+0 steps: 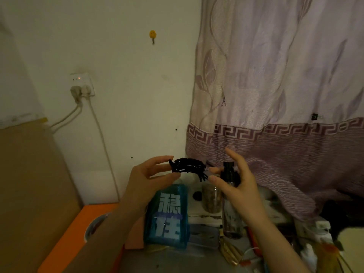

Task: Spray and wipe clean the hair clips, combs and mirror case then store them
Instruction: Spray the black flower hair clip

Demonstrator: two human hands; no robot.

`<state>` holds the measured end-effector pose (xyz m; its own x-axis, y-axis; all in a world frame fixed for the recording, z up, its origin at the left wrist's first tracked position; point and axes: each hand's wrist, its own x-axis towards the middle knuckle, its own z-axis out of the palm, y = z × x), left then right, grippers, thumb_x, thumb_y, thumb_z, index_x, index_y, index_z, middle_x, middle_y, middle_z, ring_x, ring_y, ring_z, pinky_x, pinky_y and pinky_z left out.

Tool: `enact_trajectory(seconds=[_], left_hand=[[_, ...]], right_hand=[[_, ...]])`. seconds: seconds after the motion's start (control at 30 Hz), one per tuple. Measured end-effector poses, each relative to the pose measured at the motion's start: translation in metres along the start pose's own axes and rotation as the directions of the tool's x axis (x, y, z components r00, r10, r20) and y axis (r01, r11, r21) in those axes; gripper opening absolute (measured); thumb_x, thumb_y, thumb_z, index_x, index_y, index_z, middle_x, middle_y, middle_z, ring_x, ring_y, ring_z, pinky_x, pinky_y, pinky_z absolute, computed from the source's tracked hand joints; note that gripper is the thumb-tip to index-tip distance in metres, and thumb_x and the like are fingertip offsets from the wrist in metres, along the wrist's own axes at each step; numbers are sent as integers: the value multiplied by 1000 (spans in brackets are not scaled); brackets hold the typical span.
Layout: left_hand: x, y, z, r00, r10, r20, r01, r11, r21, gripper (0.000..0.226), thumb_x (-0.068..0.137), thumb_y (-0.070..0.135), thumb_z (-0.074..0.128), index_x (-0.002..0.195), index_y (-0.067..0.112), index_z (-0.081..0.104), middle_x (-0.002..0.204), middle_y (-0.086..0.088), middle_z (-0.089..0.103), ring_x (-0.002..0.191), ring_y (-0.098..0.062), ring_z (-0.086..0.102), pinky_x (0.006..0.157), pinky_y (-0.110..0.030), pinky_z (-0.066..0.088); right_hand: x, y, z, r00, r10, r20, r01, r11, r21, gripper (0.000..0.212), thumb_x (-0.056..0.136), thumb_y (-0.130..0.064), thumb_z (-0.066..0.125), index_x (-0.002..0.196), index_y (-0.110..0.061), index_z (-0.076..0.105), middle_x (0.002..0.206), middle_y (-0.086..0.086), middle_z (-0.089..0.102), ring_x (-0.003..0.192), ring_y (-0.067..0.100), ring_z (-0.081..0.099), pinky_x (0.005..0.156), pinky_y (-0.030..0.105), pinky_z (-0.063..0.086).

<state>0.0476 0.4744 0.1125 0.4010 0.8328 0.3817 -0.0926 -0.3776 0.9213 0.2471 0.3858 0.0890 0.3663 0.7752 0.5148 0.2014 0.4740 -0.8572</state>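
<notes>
- The left hand holds a black claw hair clip up at centre frame, just below the middle, its grip a pinch of thumb and fingers on the clip's left end.
- The right hand grasps the dark cap end of a spray bottle just right of the clip, palm and lower fingers wrapped behind it; its index finger is raised, and two fingertips reach toward the clip's right end.
- Whether those fingertips touch the clip, I cannot tell; the picture is soft there.
- The nozzle points roughly toward the clip, so this looks like the spraying step for this one clip.
- No cloth or wipe is visible in either hand, so wiping likely remains for this clip.
- Below the hands, at lower centre, a teal pouch with large white characters stands on the cluttered surface; it may be the storage place, though that is a guess.
- A glass jar stands behind, between pouch and bottle.
- Combs and the mirror case cannot be picked out with certainty in the dim clutter at lower right.
- Judged from this, the task seems early: one clip in hand, nothing visibly stored.
</notes>
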Motion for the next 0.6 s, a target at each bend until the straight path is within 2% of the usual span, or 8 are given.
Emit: enact_trajectory(seconds=[0.1,0.2,0.33,0.47,0.6], left_hand=[[-11,-7,-3,999,-44,-12,44,999,-2,50,61,25,76,110,24,67,101,2,74,93,-16,71,71,-28,58],[-22,-15,-7,997,-80,-16,80,997,-4,48,64,22,76,111,26,66,101,5,74,93,-14,70,69,-24,57],[-37,-26,-9,993,-114,-42,112,992,-50,44,64,18,77,106,27,69,99,3,74,89,-15,71,64,-22,56],[-55,-38,-14,986,-161,-50,158,986,-52,42,63,25,79,103,34,71,103,2,73,94,-14,70,68,-22,56],[-78,-53,-24,969,-211,-129,208,977,-34,42,61,28,81,101,39,72,104,5,73,94,-13,70,67,-19,55]], right_hand=[[-8,3,7,998,53,16,-53,997,51,71,65,-31,74,131,-32,47,96,1,72,90,6,69,71,15,53],[-14,7,14,992,116,48,-120,989,91,72,60,-36,75,128,-32,50,94,0,73,82,12,70,59,22,55],[-21,15,19,980,162,117,-172,982,82,71,60,-34,77,126,-31,51,89,-5,72,70,12,69,54,26,55],[-31,29,24,964,196,179,-213,974,81,61,68,-21,77,124,-30,54,90,-15,71,77,11,70,53,24,56],[-45,43,37,933,247,262,-268,962,48,56,65,-29,78,116,-40,57,95,-21,69,80,10,71,57,25,57]])
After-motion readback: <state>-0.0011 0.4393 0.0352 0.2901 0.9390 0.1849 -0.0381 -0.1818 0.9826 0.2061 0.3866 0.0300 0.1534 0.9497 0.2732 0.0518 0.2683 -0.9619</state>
